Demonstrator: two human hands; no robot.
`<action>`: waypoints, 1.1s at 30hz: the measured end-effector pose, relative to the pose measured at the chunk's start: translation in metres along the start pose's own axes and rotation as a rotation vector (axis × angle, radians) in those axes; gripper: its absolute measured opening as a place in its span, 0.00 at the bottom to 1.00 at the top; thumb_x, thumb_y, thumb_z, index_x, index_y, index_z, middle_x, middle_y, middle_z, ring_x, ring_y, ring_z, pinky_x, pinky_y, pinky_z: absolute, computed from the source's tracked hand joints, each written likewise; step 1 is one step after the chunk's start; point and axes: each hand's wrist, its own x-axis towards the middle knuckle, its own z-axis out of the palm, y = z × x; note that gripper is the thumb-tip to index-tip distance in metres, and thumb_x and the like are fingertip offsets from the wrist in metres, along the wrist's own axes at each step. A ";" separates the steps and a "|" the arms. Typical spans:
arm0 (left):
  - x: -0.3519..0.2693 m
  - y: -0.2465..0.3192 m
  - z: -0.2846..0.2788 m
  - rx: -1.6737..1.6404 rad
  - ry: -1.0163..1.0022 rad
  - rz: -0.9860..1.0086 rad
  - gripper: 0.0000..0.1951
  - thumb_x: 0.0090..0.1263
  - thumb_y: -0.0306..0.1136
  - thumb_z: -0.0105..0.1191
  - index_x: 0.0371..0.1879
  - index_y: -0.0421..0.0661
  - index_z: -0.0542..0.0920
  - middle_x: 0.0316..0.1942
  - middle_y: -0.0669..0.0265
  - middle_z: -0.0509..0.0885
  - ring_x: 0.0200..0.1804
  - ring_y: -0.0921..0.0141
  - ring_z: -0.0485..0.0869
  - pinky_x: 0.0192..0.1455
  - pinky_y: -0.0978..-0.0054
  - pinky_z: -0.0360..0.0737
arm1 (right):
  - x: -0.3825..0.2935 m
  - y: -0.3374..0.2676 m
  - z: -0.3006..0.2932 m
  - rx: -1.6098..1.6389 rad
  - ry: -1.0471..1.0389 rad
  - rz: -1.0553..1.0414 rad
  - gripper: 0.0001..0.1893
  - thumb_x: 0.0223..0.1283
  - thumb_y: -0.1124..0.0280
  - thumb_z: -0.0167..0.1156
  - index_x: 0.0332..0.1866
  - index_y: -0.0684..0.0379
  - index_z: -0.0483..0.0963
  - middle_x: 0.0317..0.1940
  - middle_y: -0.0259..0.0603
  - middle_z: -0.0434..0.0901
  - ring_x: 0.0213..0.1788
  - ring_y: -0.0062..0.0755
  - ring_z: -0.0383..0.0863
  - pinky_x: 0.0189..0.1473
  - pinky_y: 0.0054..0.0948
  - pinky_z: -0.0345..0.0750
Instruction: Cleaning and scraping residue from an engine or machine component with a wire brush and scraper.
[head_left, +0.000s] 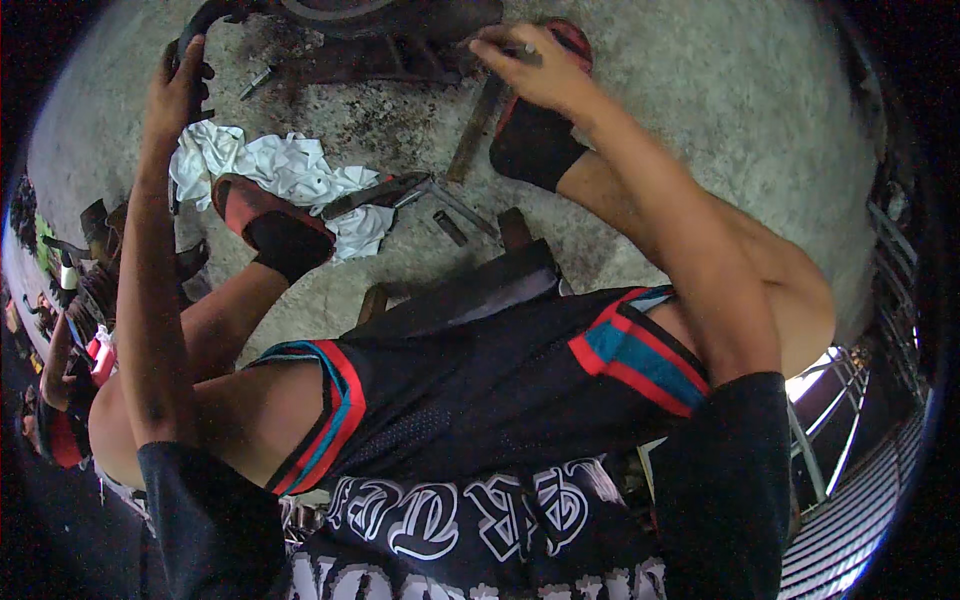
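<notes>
At the upper left my left hand (180, 86) is closed around a dark curved part, perhaps a tube or a rim edge, that runs up to the top of the view. My right hand (529, 64) is at the top centre right, by the right end of a large dark greasy metal part (375, 56). Its fingers are bent; whether they grip anything there is hard to tell. The dark part lies on the stained concrete floor between both hands, with its upper side cut off by the view's edge. Near its left end rests a small metal socket or rod (257, 82).
Crumpled white rags (277, 161) lie by the left foot, with a dark-handled tool (375, 195), a metal bar (461, 210) and a short tube (450, 228) beside them. A flat bar (475, 131) lies near the right foot. Another person (56, 405) is at the far left.
</notes>
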 end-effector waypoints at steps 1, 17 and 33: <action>0.001 -0.003 -0.003 0.012 0.002 0.037 0.23 0.74 0.56 0.56 0.49 0.47 0.76 0.30 0.71 0.81 0.25 0.79 0.74 0.25 0.77 0.74 | -0.005 -0.002 0.005 -0.123 0.028 -0.075 0.20 0.67 0.56 0.65 0.54 0.60 0.81 0.51 0.44 0.84 0.55 0.36 0.83 0.59 0.33 0.77; 0.008 -0.007 -0.005 0.007 -0.047 0.095 0.21 0.74 0.54 0.56 0.50 0.47 0.77 0.29 0.70 0.81 0.25 0.79 0.75 0.24 0.76 0.73 | 0.008 0.011 -0.013 -0.070 -0.208 -0.091 0.20 0.64 0.57 0.68 0.51 0.63 0.81 0.45 0.43 0.85 0.49 0.36 0.84 0.54 0.30 0.78; -0.004 0.008 0.006 0.047 0.067 0.002 0.22 0.74 0.53 0.57 0.49 0.45 0.78 0.28 0.70 0.81 0.24 0.79 0.75 0.22 0.77 0.71 | -0.009 -0.002 -0.013 -0.133 -0.082 -0.221 0.19 0.63 0.55 0.68 0.51 0.59 0.81 0.47 0.45 0.84 0.51 0.39 0.83 0.54 0.33 0.78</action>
